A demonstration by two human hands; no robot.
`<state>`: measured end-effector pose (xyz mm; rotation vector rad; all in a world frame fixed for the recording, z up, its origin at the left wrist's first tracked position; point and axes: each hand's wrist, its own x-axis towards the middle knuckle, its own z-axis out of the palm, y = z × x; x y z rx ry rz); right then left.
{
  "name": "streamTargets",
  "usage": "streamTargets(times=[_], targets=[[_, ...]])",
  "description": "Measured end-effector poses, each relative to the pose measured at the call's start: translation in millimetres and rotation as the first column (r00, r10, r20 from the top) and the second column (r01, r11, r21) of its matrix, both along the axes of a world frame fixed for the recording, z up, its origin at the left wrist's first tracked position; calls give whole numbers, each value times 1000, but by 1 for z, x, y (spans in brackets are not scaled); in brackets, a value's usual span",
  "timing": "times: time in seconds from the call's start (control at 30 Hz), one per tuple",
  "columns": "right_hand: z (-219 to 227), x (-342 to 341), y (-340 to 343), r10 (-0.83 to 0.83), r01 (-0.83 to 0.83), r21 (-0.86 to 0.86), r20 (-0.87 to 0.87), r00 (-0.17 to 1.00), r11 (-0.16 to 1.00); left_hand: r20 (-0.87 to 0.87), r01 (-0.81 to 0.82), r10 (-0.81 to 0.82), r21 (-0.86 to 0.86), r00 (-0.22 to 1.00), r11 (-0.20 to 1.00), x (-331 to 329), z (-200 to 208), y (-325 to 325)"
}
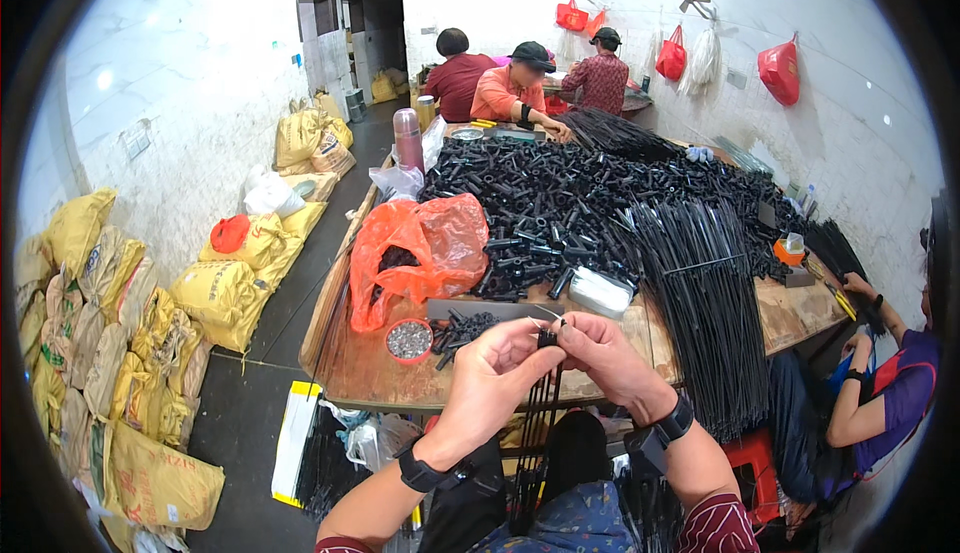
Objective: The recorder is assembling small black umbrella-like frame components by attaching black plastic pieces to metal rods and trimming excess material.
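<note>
In front of me, at the table's near edge, both hands meet on a bundle of thin black rods that look like umbrella ribs and hang down toward my lap. My left hand pinches the bundle near its top, around a small black piece. With thumb and fingers closed, my right hand grips the same top end from the other side. A thin light wire seems to stick out by the fingertips. Just beyond my left hand lie small black parts and a red-rimmed bowl of small metal pieces.
A large heap of short black tubes covers the wooden table. Long black rods overhang its edge. An orange plastic bag and clear box lie nearby. Co-workers sit right and behind; yellow sacks line the left.
</note>
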<state>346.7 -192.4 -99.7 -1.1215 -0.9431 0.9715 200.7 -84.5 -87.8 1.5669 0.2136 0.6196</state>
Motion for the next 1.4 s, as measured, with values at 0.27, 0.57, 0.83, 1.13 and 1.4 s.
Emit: streamTargets(times=[0.27, 0.57, 0.83, 1.13, 1.4], targets=[[9, -9, 3, 29, -31, -8, -159, 987, 999, 199, -9, 30, -105, 980, 994, -3, 0, 0], [5, -6, 0, 17, -16, 7, -154, 988, 1000, 129, -122, 111, 84, 985, 989, 2, -4, -1], [3, -4, 1, -73, 73, -24, -12, 997, 997, 216, -66, 82, -79, 973, 995, 1, -6, 0], [7, -22, 9, -179, 174, 43, 196, 964, 984, 111, 157, -115, -528, 987, 834, 5, 3, 7], [-3, -15, 7, -7, 7, 5, -102, 995, 1000, 198, 238, -151, -554, 969, 798, 7, -5, 9]])
